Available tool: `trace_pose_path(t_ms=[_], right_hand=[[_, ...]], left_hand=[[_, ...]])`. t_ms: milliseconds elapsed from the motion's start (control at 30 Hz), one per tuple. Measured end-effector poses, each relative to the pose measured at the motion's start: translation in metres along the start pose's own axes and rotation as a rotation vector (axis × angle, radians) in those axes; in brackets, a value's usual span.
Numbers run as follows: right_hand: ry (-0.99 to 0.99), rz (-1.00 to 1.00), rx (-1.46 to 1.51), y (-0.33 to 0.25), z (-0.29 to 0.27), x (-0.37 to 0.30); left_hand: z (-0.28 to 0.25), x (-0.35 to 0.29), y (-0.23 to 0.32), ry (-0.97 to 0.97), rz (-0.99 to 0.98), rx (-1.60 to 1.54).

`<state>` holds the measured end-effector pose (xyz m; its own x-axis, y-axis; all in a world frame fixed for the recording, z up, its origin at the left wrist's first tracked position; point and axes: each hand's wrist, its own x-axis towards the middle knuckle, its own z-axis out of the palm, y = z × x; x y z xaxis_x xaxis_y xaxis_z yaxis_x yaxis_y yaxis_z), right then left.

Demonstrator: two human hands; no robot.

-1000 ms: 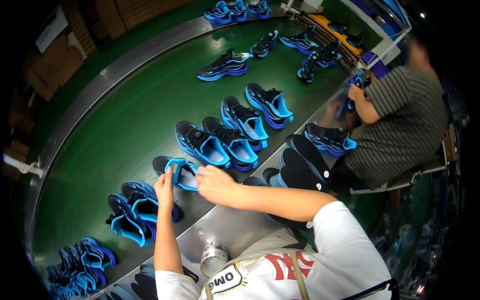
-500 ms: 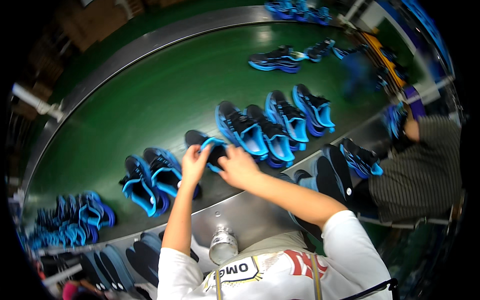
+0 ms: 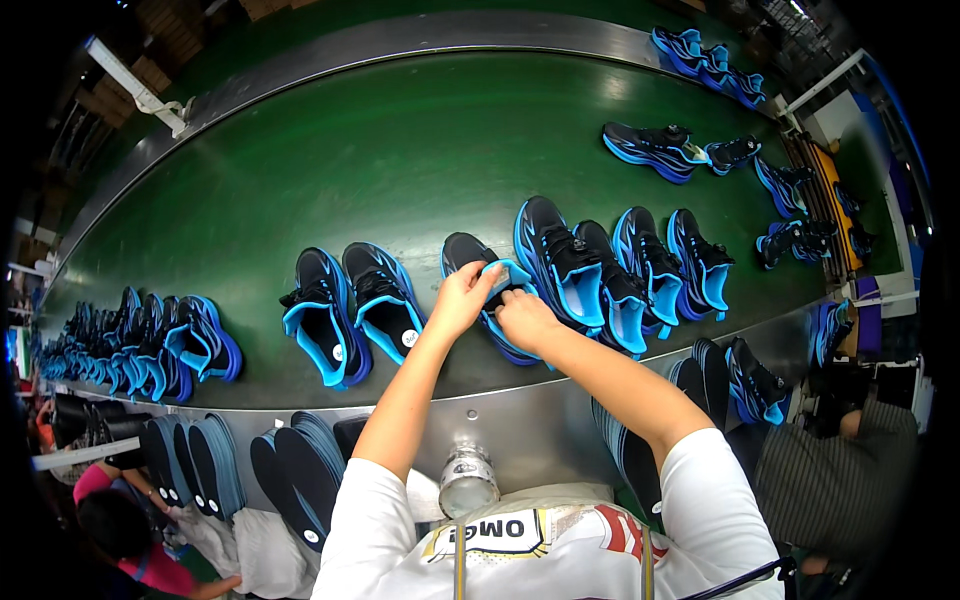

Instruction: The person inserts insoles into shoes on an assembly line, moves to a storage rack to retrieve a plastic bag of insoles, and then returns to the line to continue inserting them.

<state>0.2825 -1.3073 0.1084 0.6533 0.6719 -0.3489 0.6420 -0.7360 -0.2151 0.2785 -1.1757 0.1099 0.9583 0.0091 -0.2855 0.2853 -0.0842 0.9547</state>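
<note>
A black sneaker with bright blue trim (image 3: 465, 250) lies toe outward on the green conveyor belt, in front of me. My left hand (image 3: 462, 300) is closed on its light-blue-edged tongue or collar, thumb and fingers pinched together. At the shoe's opening, my right hand (image 3: 527, 322) has bent fingers closed on the opening's edge, with the tips tucked inside out of sight. Close to its right stands another sneaker (image 3: 548, 245) of the same kind. A pair to the left, with one nearer sneaker (image 3: 378, 290), shows dark insoles with a round white sticker.
Stacked insoles (image 3: 300, 470) lie along the metal ledge (image 3: 540, 430), with more to the right. A clear jar (image 3: 467, 482) stands near my body. More sneakers crowd the belt's left end (image 3: 200, 340). Co-workers sit at the right (image 3: 840, 470) and lower left (image 3: 160, 560).
The view has swung, so the belt and shoes sit further right in the picture. Both hands stay at the same sneaker; my right fingers now reach into its opening.
</note>
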Motion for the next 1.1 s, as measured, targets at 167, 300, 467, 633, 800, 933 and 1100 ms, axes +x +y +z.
trace_pose_path(t_ms=[167,300,467,633,800,933,1100], right_hand=[[-0.223,-0.010,-0.119,-0.005,-0.002,0.008],[-0.259,-0.136,-0.435,-0.004,0.006,0.005],[-0.632,-0.154,-0.465,-0.008,0.000,0.021],[-0.442,-0.155,-0.147,0.005,-0.004,0.021],[-0.374,-0.205,-0.042,0.017,0.036,0.053],[-0.336,-0.165,-0.088,0.010,0.033,0.055],[-0.311,-0.191,-0.125,0.006,0.029,0.056]], left_hand=[[-0.010,0.003,-0.009,-0.031,0.022,0.002],[-0.009,0.001,-0.004,-0.055,0.000,-0.002],[-0.004,-0.001,-0.014,-0.016,-0.009,-0.035],[0.019,-0.010,-0.019,0.218,-0.004,-0.037],[0.042,-0.018,-0.033,0.472,0.492,0.351],[0.040,-0.023,-0.035,0.431,0.562,0.511],[0.034,-0.019,-0.035,0.418,0.603,0.595]])
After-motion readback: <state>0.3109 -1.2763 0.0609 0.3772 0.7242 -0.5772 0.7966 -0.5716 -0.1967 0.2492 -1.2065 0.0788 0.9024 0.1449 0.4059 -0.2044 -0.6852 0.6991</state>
